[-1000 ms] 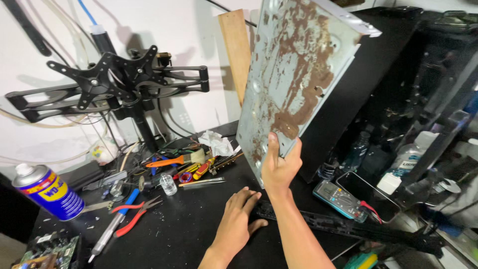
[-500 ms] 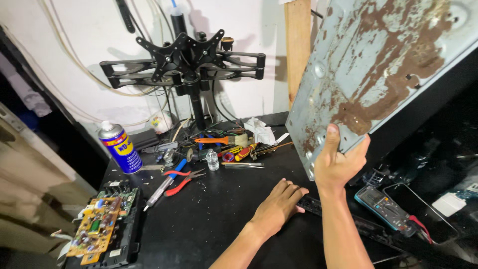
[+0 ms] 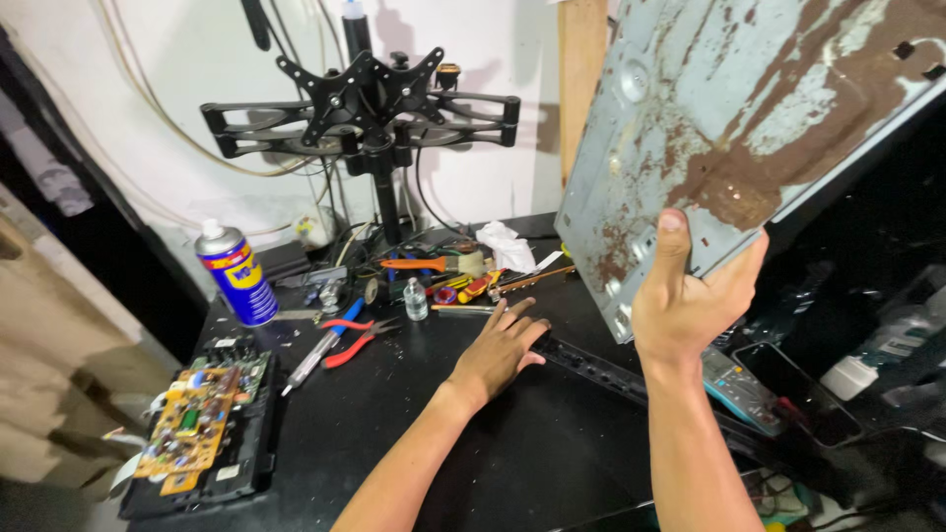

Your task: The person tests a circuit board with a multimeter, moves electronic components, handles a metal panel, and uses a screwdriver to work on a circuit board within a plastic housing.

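My right hand has a firm grip on the lower edge of the rusty panel, tilted up over the counter's right side. Left hand lies flat, fingers spread, holding nothing, touching a black strip. Pliers, spray can and circuit board sit left.

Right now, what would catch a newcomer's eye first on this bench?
The big rusty metal panel, held up at upper right by the right hand. Next, the black monitor arm mount at the back wall. The left hand lies flat on the black table, near scattered tools.
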